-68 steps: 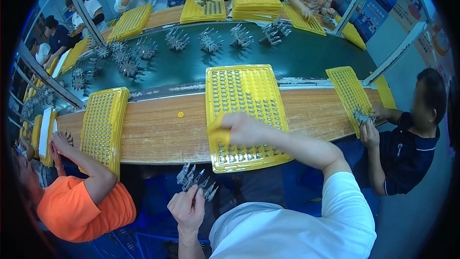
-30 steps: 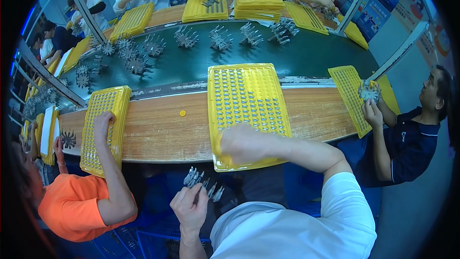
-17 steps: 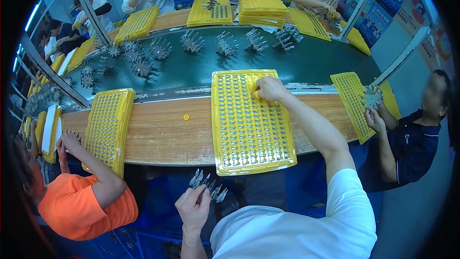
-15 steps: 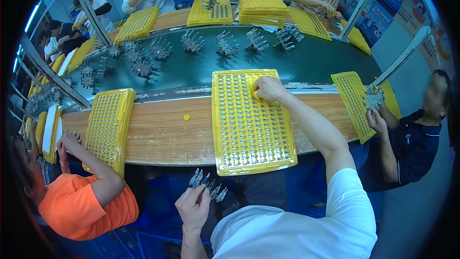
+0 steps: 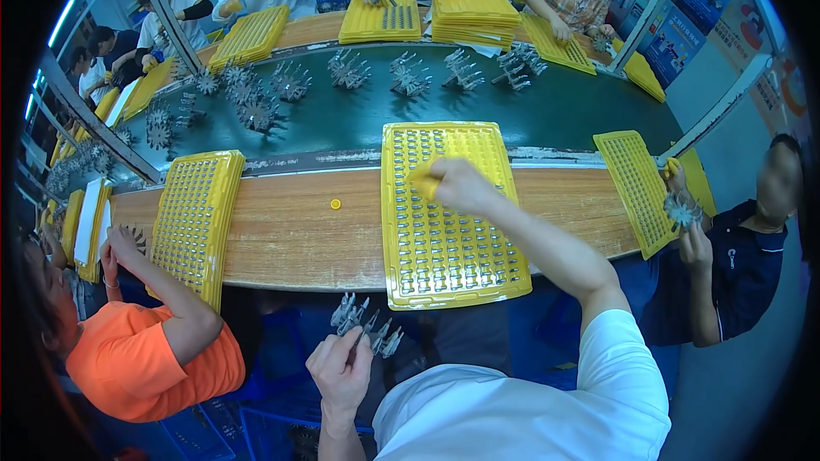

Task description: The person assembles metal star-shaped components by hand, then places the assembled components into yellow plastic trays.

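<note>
Low in front of the table edge, my left hand (image 5: 340, 369) pinches a grey metal holder with several prongs (image 5: 366, 326). Its prongs stick up and out past my fingers. My right hand (image 5: 461, 186) reaches over a yellow tray (image 5: 457, 297) lined with rows of small shiny metal pieces (image 5: 436, 248). Its fingers are closed, and something yellow (image 5: 424, 179) shows at the tips; whether this is finger covers or a held piece I cannot tell. Bare yellow slots show along the tray's far right part.
A small yellow ring (image 5: 335, 204) lies on the wooden table (image 5: 299, 243). Beyond runs a green belt (image 5: 342, 115) bearing several pronged metal holders (image 5: 410, 75). An orange-sleeved co-worker (image 5: 162, 363) sits left by another yellow tray (image 5: 192, 222); a dark-shirted one (image 5: 726, 265) sits right.
My right hand has moved left and slightly nearer over the tray. My left hand stays nearly in place with the holder. The co-worker on the right has lowered a metal holder.
</note>
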Tool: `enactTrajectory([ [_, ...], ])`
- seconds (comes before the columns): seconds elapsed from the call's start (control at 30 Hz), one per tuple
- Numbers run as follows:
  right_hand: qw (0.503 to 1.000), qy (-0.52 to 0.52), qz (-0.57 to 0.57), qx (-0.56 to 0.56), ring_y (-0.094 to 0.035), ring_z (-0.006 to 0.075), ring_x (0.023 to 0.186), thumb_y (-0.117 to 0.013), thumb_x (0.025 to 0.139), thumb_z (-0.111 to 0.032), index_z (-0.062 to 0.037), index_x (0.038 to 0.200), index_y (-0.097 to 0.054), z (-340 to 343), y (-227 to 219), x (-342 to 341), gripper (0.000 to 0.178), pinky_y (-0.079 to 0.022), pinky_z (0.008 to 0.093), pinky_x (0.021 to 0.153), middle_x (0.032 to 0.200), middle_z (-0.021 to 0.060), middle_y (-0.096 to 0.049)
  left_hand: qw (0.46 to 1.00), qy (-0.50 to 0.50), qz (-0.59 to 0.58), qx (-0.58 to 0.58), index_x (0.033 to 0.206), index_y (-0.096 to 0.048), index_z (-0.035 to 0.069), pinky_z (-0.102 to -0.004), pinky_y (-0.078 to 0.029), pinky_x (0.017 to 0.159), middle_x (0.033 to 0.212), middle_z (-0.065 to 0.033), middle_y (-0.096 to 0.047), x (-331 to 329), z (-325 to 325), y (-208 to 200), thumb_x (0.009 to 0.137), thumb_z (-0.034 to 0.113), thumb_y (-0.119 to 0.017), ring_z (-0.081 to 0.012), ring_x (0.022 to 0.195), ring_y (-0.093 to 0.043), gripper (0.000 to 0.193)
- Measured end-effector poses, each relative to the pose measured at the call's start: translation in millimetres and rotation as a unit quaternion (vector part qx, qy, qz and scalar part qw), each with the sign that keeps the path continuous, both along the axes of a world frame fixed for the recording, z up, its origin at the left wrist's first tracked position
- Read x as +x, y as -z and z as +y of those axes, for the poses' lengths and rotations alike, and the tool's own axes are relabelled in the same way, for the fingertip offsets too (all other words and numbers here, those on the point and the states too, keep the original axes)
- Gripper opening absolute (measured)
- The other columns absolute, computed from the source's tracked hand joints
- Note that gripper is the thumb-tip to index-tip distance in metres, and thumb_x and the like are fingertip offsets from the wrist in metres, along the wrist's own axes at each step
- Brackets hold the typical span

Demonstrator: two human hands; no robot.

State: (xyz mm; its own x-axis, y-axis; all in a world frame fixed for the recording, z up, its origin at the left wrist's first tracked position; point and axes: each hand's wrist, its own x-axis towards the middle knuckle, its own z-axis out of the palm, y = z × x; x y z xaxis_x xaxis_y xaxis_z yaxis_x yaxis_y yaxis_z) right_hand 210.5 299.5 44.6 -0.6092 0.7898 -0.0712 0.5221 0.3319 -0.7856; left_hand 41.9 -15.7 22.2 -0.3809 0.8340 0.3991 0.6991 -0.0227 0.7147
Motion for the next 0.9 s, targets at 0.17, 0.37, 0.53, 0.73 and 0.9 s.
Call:
enactTrajectory([
  [0.17, 0.95, -0.28, 0.133, 0.041, -0.07, 0.034, 0.091, -0.072, 0.094, -0.025, -0.0063, 0.11, -0.075, -93, -4, -30, 0.025, -0.055, 0.0413, 0.08, 0.098, 0.0159, -0.073, 0.993, 0.016, 0.102, 0.058, 0.096, -0.077, 0.004, -0.0338, -0.044, 0.052, 0.071, -0.0067, -0.064, 1, 16, -4, 0.074, 0.002, -0.082, -0.0229, 0.057, -0.058, 0.022],
  [0.37, 0.941, -0.29, 0.158, -0.077, -0.068, 0.02, 0.075, -0.078, 0.09, -0.026, -0.0066, 0.11, -0.075, -120, 20, -49, 0.028, -0.054, 0.0319, 0.073, 0.085, 0.0114, -0.071, 0.989, 0.019, 0.123, 0.078, 0.099, -0.077, 0.005, -0.0328, -0.046, 0.054, 0.075, -0.0056, -0.066, -5, 15, 5, 0.077, 0.006, -0.083, -0.0222, 0.059, -0.06, 0.023],
  [0.53, 0.923, -0.288, 0.222, -0.124, -0.068, 0.0156, 0.071, -0.078, 0.091, -0.023, -0.0086, 0.11, -0.077, -131, 27, -54, 0.024, -0.053, 0.0295, 0.066, 0.084, 0.0077, -0.072, 0.991, -0.025, -0.088, 0.097, 0.106, -0.073, -0.002, -0.03, -0.05, 0.052, 0.077, -0.0098, -0.071, -10, 4, 7, 0.081, 0.002, -0.081, -0.0175, 0.053, -0.062, 0.026],
  [0.73, 0.909, -0.353, 0.219, 0.027, -0.07, 0.0255, 0.075, -0.081, 0.088, -0.018, -0.0076, 0.108, -0.075, -133, 20, -50, 0.023, -0.054, 0.0343, 0.065, 0.087, 0.0099, -0.072, 1.0, 0.021, -0.006, 0.012, 0.099, -0.073, 0.0, -0.0321, -0.046, 0.049, 0.066, -0.0086, -0.063, -17, 5, 9, 0.08, 0.0, -0.08, -0.0206, 0.052, -0.06, 0.02],
  [0.9, 0.878, -0.391, 0.183, 0.208, -0.067, 0.0326, 0.069, -0.079, 0.081, -0.013, -0.0021, 0.089, -0.069, -129, 9, -44, 0.017, -0.054, 0.0432, 0.058, 0.076, 0.0124, -0.066, 0.999, 0.028, 0.014, 0.018, 0.094, -0.074, 0.002, -0.0349, -0.043, 0.048, 0.062, -0.0083, -0.058, -14, 9, 10, 0.078, 0.001, -0.08, -0.0235, 0.05, -0.056, 0.017],
])
